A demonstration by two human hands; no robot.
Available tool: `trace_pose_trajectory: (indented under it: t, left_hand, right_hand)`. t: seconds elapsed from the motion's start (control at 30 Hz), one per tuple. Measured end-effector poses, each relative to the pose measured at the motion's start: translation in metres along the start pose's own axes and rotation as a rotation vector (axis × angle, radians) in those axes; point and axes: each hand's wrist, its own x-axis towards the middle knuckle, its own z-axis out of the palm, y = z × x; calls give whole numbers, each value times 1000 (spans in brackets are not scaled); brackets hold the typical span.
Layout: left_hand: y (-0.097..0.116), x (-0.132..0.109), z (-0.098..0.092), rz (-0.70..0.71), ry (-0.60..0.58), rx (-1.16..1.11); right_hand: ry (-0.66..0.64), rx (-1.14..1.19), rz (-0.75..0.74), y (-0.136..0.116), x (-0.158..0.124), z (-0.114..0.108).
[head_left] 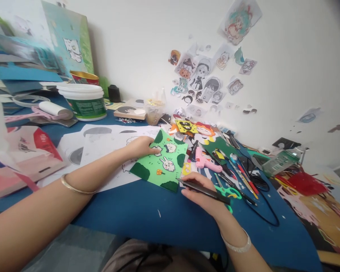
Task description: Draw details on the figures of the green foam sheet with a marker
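A bright green card (150, 164) decorated with dark green patches, white cartoon animals and small orange flowers lies at an angle on the blue table (124, 211). My left hand (141, 146) grips its left edge, the thumb on top and the other fingers partly hidden. In my right hand (200, 190) is a black marker pen (208, 192), its tip at the card's lower right edge. White sheets with printed drawings (102, 151) spread under my left forearm. Green-handled scissors (228, 192) lie beside my right hand, which partly covers them.
A pink glue gun (205, 161), several pens (245, 175) and a black cable (272, 221) crowd the right side. At the back left stands a white-lidded tub (83, 102). A clear plastic bottle (283, 160) lies far right. Pink-and-red packaging (31, 158) sits left.
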Motion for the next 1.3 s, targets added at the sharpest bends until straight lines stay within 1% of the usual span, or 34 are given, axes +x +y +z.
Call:
trace_pose_trajectory:
  t: [0.13, 0.27, 0.33, 0.47, 0.97, 1.3]
  left_hand:
    - [1, -1, 0, -7, -5, 11]
    - [1, -1, 0, -13, 4, 24]
    - [0, 0, 0, -2, 1, 22]
    - [-2, 2, 2, 4, 1, 22]
    - [0, 2, 0, -25, 4, 53]
    - [1, 2, 2, -33, -7, 91]
  right_hand:
    - [83, 8, 24, 3, -10, 0]
    - [122, -121, 63, 4, -10, -1]
    - [118, -175, 54, 3, -9, -1]
    - [104, -203, 57, 2, -8, 0]
    - [77, -155, 89, 3, -7, -1]
    - [41, -116, 61, 1, -7, -2]
